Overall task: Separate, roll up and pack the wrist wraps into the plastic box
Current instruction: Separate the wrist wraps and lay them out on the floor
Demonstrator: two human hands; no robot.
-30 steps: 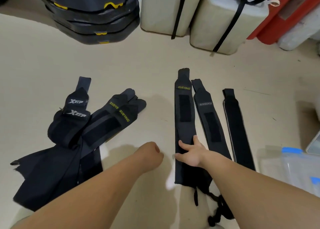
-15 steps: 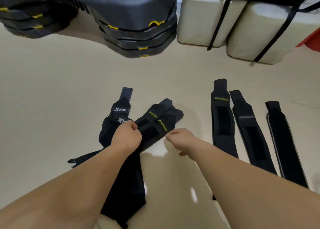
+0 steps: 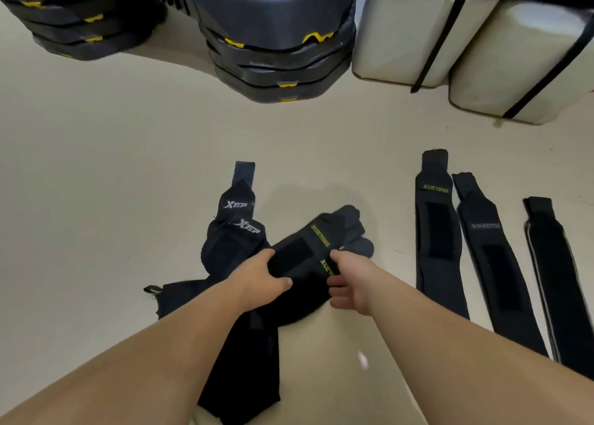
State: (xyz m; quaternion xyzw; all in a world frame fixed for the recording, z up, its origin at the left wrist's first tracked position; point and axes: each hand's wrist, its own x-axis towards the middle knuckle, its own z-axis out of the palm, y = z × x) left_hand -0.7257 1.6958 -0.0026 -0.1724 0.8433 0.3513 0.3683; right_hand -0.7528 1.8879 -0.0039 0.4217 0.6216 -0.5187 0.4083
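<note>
Reaching forward side by side, left hand (image 3: 263,276) and right hand (image 3: 348,283) each have a curled grip pinching the black, yellow-lettered wrap (image 3: 302,254), which slants creased mid-floor (image 3: 128,183), overlapping the XTEP wraps (image 3: 236,228), well apart from three flat wraps (image 3: 434,231) toward the floor's right side.

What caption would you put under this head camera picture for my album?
Left hand and right hand grip tangled wrist wraps; three flat wraps lie beside.

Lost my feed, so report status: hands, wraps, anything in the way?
Left hand and right hand grip the black yellow-lettered fabric wrist wraps. Black XTEP-branded wraps lie against them. Plastic box out of view.
</note>
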